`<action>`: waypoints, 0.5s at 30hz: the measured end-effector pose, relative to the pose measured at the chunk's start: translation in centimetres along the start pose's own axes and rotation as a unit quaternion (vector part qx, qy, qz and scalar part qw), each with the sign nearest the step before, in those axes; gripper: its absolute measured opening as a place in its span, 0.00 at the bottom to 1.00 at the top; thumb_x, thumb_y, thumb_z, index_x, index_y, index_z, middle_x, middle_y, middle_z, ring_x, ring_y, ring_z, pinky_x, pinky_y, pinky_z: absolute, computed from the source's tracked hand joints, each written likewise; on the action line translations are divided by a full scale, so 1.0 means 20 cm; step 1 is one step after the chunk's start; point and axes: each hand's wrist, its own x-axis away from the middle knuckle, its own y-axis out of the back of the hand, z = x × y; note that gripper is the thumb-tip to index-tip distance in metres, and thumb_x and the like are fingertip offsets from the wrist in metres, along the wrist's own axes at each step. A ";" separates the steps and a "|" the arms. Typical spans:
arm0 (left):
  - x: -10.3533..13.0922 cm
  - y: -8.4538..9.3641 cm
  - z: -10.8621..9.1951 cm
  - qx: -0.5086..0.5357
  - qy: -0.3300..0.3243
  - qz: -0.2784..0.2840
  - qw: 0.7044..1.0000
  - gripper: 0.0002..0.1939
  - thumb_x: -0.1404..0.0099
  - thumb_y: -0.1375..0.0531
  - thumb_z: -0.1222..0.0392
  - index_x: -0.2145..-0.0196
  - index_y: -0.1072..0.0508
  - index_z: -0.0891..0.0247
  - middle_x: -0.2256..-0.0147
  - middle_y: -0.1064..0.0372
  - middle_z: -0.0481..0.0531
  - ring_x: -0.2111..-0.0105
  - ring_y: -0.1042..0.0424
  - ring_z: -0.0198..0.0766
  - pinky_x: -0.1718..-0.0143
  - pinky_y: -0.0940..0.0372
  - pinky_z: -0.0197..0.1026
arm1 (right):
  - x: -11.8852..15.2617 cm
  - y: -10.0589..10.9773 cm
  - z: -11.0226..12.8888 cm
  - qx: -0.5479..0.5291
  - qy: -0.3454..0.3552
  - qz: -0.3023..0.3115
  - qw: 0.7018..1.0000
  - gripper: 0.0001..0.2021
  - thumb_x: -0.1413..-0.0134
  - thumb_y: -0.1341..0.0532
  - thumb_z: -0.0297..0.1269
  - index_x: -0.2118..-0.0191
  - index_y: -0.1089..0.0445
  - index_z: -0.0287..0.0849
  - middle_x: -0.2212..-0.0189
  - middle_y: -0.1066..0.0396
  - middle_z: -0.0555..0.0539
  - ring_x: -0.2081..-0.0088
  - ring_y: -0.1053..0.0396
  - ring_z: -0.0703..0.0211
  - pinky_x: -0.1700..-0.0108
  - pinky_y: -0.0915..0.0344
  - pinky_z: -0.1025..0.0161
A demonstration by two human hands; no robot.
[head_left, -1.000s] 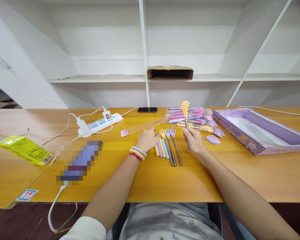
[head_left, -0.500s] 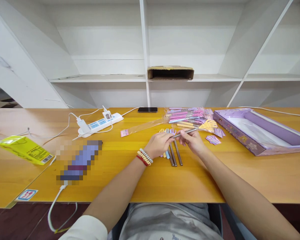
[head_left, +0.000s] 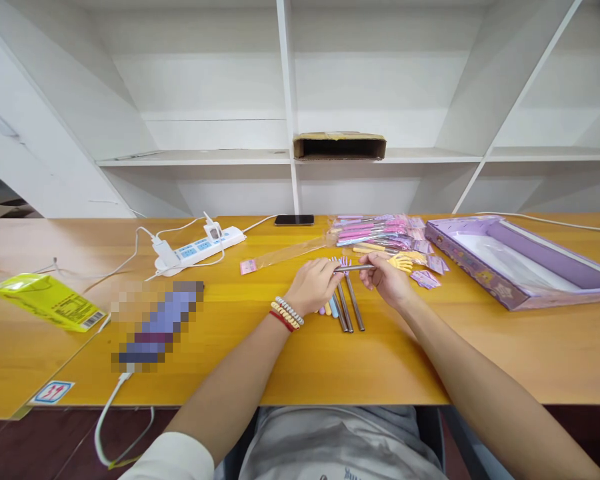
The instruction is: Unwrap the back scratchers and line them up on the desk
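Note:
Between my two hands is a telescopic back scratcher, its metal rod (head_left: 354,268) lying nearly level above the table. My left hand (head_left: 314,285) is closed round the rod's left end, hiding the handle. With thumb and fingers, my right hand (head_left: 386,279) pinches the rod farther right. A yellow claw head (head_left: 403,261) shows just beyond the right hand and appears to belong to this scratcher. Below and between the hands, several more back scratchers (head_left: 347,308) lie side by side, metal rods toward me; their claws are partly covered by my left hand.
Bagged back scratchers (head_left: 373,230) are piled behind my hands, near small purple cards (head_left: 425,279). A purple tray box (head_left: 510,297) stands right. An empty plastic sleeve (head_left: 290,255), power strip (head_left: 203,248), pixelated object (head_left: 160,323), yellow carton (head_left: 50,300) and black phone (head_left: 294,220) lie about.
The yellow claw has come leftward and lower, nearer my right hand, and less rod shows. My right hand has shifted slightly along the rod; my left hand has barely moved.

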 end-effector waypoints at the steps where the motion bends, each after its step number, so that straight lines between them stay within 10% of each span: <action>1: 0.00 0.00 -0.01 -0.001 0.008 0.012 1.000 0.15 0.32 0.54 0.53 0.61 0.32 0.62 0.65 0.31 0.53 0.66 0.33 0.38 0.64 0.41 0.41 | 0.00 -0.01 0.00 0.005 -0.002 0.007 1.000 0.14 0.52 0.43 0.48 0.69 0.35 0.41 0.83 0.35 0.51 0.83 0.41 0.66 0.82 0.48 0.68; 15: -0.04 0.05 0.06 -0.075 0.096 0.024 0.992 0.27 0.32 0.59 0.45 0.77 0.32 0.62 0.77 0.30 0.52 0.76 0.34 0.36 0.74 0.53 0.39 | -0.03 -0.03 -0.04 0.002 0.029 -0.017 0.999 0.16 0.52 0.42 0.52 0.71 0.34 0.41 0.87 0.52 0.56 0.84 0.54 0.69 0.81 0.57 0.68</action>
